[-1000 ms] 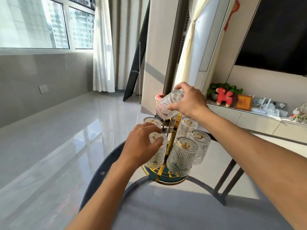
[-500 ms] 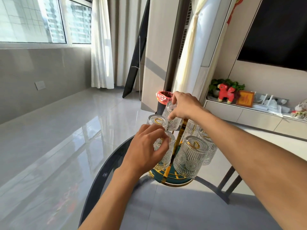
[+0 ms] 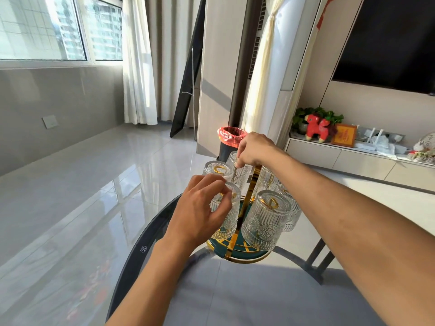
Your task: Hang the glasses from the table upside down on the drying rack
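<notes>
A gold-framed drying rack with a teal base (image 3: 244, 254) stands on the round glass table (image 3: 131, 262). Several ribbed clear glasses hang upside down on its pegs, one at front right (image 3: 266, 222) and one at back left (image 3: 217, 169). My left hand (image 3: 200, 212) curls around the upturned front-left glass (image 3: 229, 220), fingertips on its base. My right hand (image 3: 254, 149) reaches over the rack, its fingertips pinching the base of the rear glass (image 3: 242, 176), which sits upside down on a peg. No loose glasses show on the table.
A dark bin with a red bag (image 3: 229, 137) stands on the tiled floor just behind the rack. A low cabinet (image 3: 353, 158) with ornaments runs along the right wall under a dark screen. Dark table legs (image 3: 320, 255) show through the glass.
My right hand has brought the tilted glass down from above the rack onto the rear peg, now upside down. My left hand stays on the front-left glass, its fingers looser.
</notes>
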A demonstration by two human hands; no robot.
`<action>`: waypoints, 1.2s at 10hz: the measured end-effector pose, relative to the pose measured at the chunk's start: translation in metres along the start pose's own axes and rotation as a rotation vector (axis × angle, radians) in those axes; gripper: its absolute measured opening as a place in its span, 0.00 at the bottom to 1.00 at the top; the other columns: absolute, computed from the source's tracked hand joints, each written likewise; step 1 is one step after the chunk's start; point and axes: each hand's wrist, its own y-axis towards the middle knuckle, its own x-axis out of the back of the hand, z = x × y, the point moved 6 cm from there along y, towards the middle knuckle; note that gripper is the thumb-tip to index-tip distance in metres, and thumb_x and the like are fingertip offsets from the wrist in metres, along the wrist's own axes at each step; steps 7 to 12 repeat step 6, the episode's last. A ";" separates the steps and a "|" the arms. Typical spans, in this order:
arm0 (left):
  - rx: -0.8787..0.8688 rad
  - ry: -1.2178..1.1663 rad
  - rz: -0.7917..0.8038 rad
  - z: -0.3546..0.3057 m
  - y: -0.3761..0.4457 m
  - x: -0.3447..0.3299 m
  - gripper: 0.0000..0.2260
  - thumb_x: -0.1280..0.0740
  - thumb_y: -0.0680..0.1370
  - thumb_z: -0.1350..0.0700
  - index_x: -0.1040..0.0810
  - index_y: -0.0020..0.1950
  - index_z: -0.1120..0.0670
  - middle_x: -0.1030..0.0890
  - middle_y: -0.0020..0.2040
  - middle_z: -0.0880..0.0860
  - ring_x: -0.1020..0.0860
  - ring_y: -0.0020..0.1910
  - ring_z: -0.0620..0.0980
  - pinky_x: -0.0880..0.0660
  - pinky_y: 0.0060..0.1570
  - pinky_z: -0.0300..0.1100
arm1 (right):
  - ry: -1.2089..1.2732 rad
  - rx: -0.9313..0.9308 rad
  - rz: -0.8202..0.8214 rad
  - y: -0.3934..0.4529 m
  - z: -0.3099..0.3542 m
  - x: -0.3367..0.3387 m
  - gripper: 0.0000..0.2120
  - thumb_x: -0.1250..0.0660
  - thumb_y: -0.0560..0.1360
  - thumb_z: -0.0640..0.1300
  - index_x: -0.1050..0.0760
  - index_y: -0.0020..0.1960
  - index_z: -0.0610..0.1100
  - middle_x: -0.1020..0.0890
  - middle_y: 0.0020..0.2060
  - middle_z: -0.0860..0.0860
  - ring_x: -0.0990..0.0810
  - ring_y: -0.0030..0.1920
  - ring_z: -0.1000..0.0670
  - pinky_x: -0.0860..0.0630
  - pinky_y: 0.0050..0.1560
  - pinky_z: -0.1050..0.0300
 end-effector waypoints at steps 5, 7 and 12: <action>-0.028 0.025 -0.029 -0.001 -0.001 -0.003 0.09 0.38 0.79 0.48 0.22 0.44 0.51 0.19 0.53 0.46 0.27 0.55 0.48 0.25 0.47 0.44 | 0.143 -0.019 -0.182 -0.019 -0.007 0.007 0.09 0.33 0.70 0.49 0.20 0.37 0.44 0.19 0.31 0.50 0.19 0.34 0.49 0.31 0.30 0.60; -0.017 0.037 -0.045 -0.001 -0.002 -0.002 0.09 0.38 0.79 0.48 0.22 0.44 0.51 0.19 0.53 0.46 0.27 0.55 0.48 0.25 0.47 0.43 | 0.182 0.048 -0.288 -0.032 -0.003 0.010 0.13 0.35 0.72 0.49 0.23 0.32 0.44 0.23 0.29 0.50 0.24 0.31 0.49 0.38 0.27 0.61; -0.017 0.037 -0.045 -0.001 -0.002 -0.002 0.09 0.38 0.79 0.48 0.22 0.44 0.51 0.19 0.53 0.46 0.27 0.55 0.48 0.25 0.47 0.43 | 0.182 0.048 -0.288 -0.032 -0.003 0.010 0.13 0.35 0.72 0.49 0.23 0.32 0.44 0.23 0.29 0.50 0.24 0.31 0.49 0.38 0.27 0.61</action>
